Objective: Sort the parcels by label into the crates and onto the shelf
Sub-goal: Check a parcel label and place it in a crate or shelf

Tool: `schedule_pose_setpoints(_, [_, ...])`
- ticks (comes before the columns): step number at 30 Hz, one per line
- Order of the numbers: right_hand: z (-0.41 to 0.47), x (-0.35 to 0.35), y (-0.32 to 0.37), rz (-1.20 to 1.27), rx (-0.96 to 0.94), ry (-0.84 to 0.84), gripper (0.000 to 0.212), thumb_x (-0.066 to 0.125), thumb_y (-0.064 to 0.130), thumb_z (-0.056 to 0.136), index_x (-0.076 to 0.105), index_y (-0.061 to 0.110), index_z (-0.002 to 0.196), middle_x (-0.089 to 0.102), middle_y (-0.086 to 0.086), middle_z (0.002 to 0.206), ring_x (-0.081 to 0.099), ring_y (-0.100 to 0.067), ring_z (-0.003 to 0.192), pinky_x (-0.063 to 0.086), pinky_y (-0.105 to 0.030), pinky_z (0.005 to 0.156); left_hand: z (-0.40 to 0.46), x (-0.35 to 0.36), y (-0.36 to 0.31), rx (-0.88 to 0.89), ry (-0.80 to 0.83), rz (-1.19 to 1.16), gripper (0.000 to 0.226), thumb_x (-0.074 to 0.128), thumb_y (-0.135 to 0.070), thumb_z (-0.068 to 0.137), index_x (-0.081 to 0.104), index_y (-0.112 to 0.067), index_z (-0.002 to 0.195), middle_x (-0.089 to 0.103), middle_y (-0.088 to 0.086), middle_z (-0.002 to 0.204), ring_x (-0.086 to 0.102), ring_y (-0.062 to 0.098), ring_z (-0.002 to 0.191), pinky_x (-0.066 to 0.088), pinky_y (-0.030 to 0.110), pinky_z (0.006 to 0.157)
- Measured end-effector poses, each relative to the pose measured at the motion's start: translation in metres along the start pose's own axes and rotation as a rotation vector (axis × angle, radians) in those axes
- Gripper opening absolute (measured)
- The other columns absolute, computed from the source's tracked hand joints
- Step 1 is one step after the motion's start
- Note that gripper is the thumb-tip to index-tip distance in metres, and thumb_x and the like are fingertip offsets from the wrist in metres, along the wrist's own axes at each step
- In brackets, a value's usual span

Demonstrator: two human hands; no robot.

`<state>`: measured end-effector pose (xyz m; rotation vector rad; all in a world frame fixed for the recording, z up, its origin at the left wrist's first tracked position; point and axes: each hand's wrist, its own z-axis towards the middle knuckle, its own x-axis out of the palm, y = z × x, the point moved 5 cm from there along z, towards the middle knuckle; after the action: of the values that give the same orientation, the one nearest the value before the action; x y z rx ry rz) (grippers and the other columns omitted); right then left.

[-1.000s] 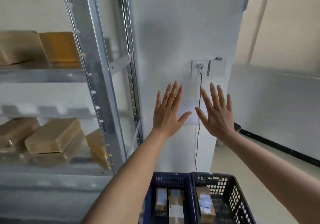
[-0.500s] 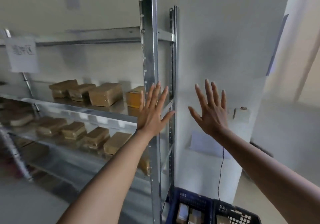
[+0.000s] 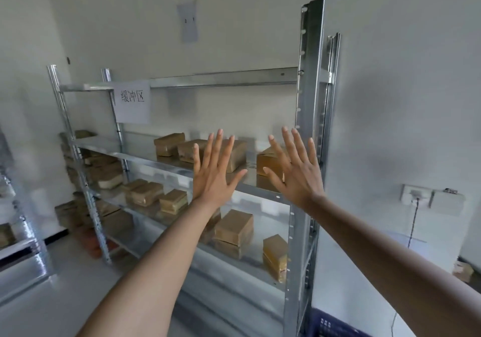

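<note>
My left hand [image 3: 214, 172] and my right hand [image 3: 295, 171] are both raised in front of me, palms away, fingers straight and spread, holding nothing. Behind them stands a metal shelf [image 3: 309, 107] with a paper sign [image 3: 132, 102]. Brown cardboard parcels [image 3: 169, 144] lie on its upper board, and more parcels [image 3: 234, 228] sit on the boards below. One orange-brown parcel [image 3: 269, 163] shows between my hands. A corner of a dark blue crate [image 3: 330, 323] is visible at the bottom right.
A second metal rack [image 3: 18, 245] stands at the far left edge. A wall socket [image 3: 416, 196] with a cable hangs on the right wall, and a small box [image 3: 463, 271] lies on the floor below. A paper sheet [image 3: 188, 23] is stuck high on the wall.
The view has swung left and up, from the wall and the crates to the shelf. Both hands stay raised and spread. The crates have almost left the frame.
</note>
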<state>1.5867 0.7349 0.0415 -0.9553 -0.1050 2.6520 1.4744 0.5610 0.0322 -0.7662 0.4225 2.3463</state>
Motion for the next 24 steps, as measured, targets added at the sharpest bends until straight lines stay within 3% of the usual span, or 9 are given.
schedule_pose_setpoints(5, [0.037,0.031,0.060,0.005,-0.017,0.020,0.071,0.021,0.063,0.097,0.007,0.029,0.158,0.000,-0.007,0.166,-0.001,-0.029,0.152,0.002,-0.053,0.122,0.003,0.020,0.070,-0.010,0.013,0.018,0.083,0.027,-0.069,0.096,-0.006,-0.023,0.157,-0.012,0.007,0.164,-0.009,0.024,0.152,0.002,0.058,0.120])
schedule_pose_setpoints(15, [0.102,0.088,0.170,0.028,-0.034,0.041,0.071,0.027,0.064,0.096,0.013,0.030,0.157,0.009,-0.007,0.165,0.008,-0.031,0.152,0.013,-0.059,0.120,0.012,0.043,0.212,-0.062,0.014,0.030,0.082,0.021,-0.069,0.095,-0.004,-0.023,0.157,-0.012,0.006,0.164,-0.009,0.024,0.152,-0.001,0.059,0.120])
schedule_pose_setpoints(19, [0.120,0.107,0.211,0.054,-0.058,0.035,0.071,0.029,0.063,0.095,0.013,0.031,0.157,0.011,-0.007,0.165,0.009,-0.030,0.152,0.010,-0.057,0.121,0.010,0.056,0.263,-0.062,0.010,0.023,0.081,0.023,-0.068,0.095,-0.002,-0.023,0.158,-0.010,0.006,0.165,-0.007,0.024,0.152,0.001,0.060,0.119])
schedule_pose_setpoints(24, [0.140,0.137,0.240,0.049,-0.057,0.076,0.071,0.023,0.064,0.096,0.009,0.032,0.157,0.007,-0.007,0.165,0.006,-0.030,0.152,0.011,-0.057,0.120,0.007,0.074,0.303,-0.067,0.024,0.037,0.081,0.012,-0.070,0.094,-0.002,-0.022,0.158,-0.009,0.007,0.165,-0.006,0.024,0.152,0.000,0.059,0.119])
